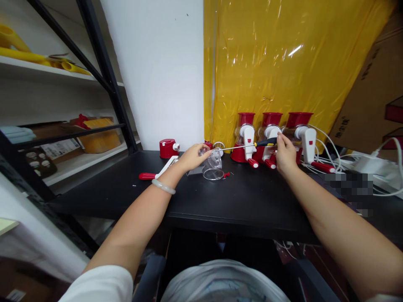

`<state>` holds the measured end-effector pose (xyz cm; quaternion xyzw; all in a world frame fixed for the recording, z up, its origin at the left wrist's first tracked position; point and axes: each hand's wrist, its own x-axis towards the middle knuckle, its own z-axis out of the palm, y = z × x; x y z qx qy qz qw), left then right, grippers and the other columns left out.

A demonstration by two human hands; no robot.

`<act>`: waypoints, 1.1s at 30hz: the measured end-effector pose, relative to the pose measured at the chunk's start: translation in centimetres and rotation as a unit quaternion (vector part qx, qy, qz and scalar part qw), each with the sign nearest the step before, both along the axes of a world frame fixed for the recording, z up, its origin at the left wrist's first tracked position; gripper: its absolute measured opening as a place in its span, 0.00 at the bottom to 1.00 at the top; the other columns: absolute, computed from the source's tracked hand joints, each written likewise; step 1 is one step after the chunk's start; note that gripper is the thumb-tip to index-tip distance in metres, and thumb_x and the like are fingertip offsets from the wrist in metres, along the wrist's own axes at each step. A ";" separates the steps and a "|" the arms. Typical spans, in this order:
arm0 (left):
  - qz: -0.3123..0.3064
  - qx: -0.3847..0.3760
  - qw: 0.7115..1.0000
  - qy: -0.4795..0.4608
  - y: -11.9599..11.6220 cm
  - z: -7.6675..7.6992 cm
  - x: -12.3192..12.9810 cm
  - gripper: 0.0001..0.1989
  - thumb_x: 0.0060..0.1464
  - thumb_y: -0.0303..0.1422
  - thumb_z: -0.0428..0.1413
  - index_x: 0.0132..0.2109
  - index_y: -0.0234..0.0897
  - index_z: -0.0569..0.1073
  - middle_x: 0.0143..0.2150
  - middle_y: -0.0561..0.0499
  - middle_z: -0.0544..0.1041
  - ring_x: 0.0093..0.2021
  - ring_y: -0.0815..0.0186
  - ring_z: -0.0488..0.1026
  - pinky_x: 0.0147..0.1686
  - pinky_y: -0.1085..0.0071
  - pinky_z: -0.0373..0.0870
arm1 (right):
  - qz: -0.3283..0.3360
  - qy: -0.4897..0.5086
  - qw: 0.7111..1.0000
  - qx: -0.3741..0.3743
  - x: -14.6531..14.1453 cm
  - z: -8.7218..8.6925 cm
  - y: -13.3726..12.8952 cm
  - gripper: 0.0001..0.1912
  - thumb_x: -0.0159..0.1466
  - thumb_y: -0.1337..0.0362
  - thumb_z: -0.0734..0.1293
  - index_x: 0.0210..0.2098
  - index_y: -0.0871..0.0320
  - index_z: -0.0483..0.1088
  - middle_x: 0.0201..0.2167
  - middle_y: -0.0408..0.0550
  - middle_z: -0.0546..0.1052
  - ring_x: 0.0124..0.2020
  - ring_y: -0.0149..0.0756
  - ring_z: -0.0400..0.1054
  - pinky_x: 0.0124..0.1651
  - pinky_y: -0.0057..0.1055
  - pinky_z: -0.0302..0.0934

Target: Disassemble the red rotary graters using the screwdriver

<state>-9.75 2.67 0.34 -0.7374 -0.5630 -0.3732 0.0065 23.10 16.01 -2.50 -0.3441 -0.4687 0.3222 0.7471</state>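
A clear plastic housing with a round rim lies near the middle of the black table, and my left hand grips its upper left side. My right hand is closed on the end of a screwdriver with a black and yellow handle. The long metal shaft points left, its tip at the clear housing. Small red pieces lie just right of the rim. Left of my left hand are a red base part and a white crank with a red handle.
Three red and white rotary graters stand along the back right of the black table. White cables and a power strip lie at the right. A shelf rack rises at the left.
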 end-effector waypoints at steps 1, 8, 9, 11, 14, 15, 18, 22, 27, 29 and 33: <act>0.000 0.001 1.000 -0.001 0.0 0.0 0.0 0.17 0.63 0.47 0.53 0.50 0.41 0.76 0.56 0.42 0.80 0.55 0.53 0.76 0.58 0.54 0.70 | -0.002 -0.004 1.000 0.001 0.0 0.0 0.0 0.28 0.63 0.50 0.71 0.57 0.58 0.76 0.44 0.50 0.81 0.29 0.30 0.73 0.23 0.23 0.65; -0.002 0.000 1.000 0.000 0.1 0.0 -0.1 0.18 0.63 0.47 0.53 0.50 0.40 0.76 0.55 0.42 0.81 0.55 0.53 0.76 0.57 0.54 0.70 | 0.002 0.034 0.999 -0.018 0.0 0.2 0.4 0.26 0.59 0.54 0.74 0.55 0.58 0.75 0.42 0.48 0.79 0.28 0.29 0.71 0.22 0.23 0.65; -0.004 0.001 1.000 0.000 0.1 0.0 -0.1 0.18 0.63 0.47 0.53 0.50 0.40 0.76 0.55 0.42 0.81 0.55 0.53 0.76 0.57 0.55 0.71 | 0.002 0.041 0.999 -0.023 0.0 0.2 0.4 0.26 0.59 0.55 0.74 0.54 0.58 0.75 0.41 0.47 0.79 0.28 0.28 0.70 0.22 0.23 0.64; -0.008 0.001 1.000 -0.006 0.1 0.0 -0.1 0.18 0.64 0.47 0.53 0.50 0.39 0.76 0.54 0.42 0.81 0.54 0.54 0.77 0.57 0.55 0.71 | 0.001 0.052 0.998 -0.028 0.0 0.3 0.4 0.25 0.58 0.56 0.75 0.52 0.58 0.74 0.37 0.44 0.77 0.27 0.27 0.69 0.21 0.21 0.63; -0.014 -0.008 1.000 -0.023 0.0 0.1 0.2 0.17 0.65 0.45 0.52 0.49 0.38 0.76 0.52 0.42 0.81 0.51 0.56 0.77 0.56 0.56 0.72 | -0.007 0.073 0.997 -0.017 0.1 0.3 0.5 0.23 0.58 0.56 0.75 0.50 0.57 0.73 0.34 0.42 0.76 0.26 0.26 0.68 0.21 0.21 0.63; -0.015 -0.010 0.999 -0.027 0.0 0.1 0.4 0.17 0.65 0.45 0.52 0.49 0.38 0.77 0.52 0.42 0.81 0.51 0.56 0.77 0.55 0.56 0.72 | -0.008 0.080 0.997 -0.012 0.1 0.3 0.5 0.23 0.58 0.55 0.75 0.50 0.57 0.73 0.33 0.41 0.76 0.26 0.26 0.68 0.22 0.21 0.63; -0.016 -0.008 0.999 -0.034 -0.1 0.1 0.8 0.17 0.65 0.45 0.53 0.49 0.38 0.77 0.53 0.43 0.81 0.52 0.56 0.77 0.56 0.56 0.72 | -0.004 0.093 0.996 -0.004 0.2 0.2 0.7 0.22 0.57 0.53 0.75 0.47 0.57 0.74 0.34 0.41 0.76 0.28 0.27 0.70 0.23 0.21 0.62; -0.015 0.007 0.999 -0.039 0.0 -0.1 1.1 0.16 0.65 0.44 0.53 0.49 0.38 0.77 0.54 0.42 0.81 0.53 0.55 0.77 0.57 0.56 0.71 | 0.004 0.114 0.993 -0.002 0.4 0.1 1.2 0.17 0.56 0.55 0.75 0.41 0.57 0.75 0.32 0.41 0.76 0.28 0.27 0.70 0.23 0.20 0.62; -0.017 0.015 0.999 -0.048 0.2 -0.4 1.6 0.16 0.65 0.44 0.53 0.49 0.38 0.76 0.54 0.43 0.81 0.54 0.56 0.76 0.57 0.57 0.71 | -0.006 0.122 0.992 -0.003 0.7 0.3 1.2 0.14 0.57 0.56 0.74 0.38 0.57 0.76 0.32 0.42 0.77 0.28 0.27 0.69 0.23 0.20 0.62; -0.019 0.019 0.999 -0.045 0.3 -0.5 1.9 0.16 0.65 0.44 0.53 0.50 0.38 0.76 0.53 0.43 0.81 0.54 0.57 0.76 0.57 0.57 0.71 | -0.026 0.116 0.993 -0.005 0.8 0.5 0.9 0.12 0.58 0.57 0.72 0.38 0.58 0.77 0.32 0.43 0.77 0.28 0.27 0.68 0.23 0.20 0.62; -0.014 0.024 0.999 -0.037 0.6 -0.7 2.8 0.18 0.66 0.44 0.53 0.52 0.35 0.75 0.54 0.40 0.79 0.55 0.56 0.75 0.59 0.56 0.70 | -0.063 0.108 0.992 -0.011 1.1 0.9 0.5 0.12 0.61 0.62 0.68 0.41 0.61 0.77 0.33 0.45 0.77 0.28 0.28 0.68 0.25 0.22 0.61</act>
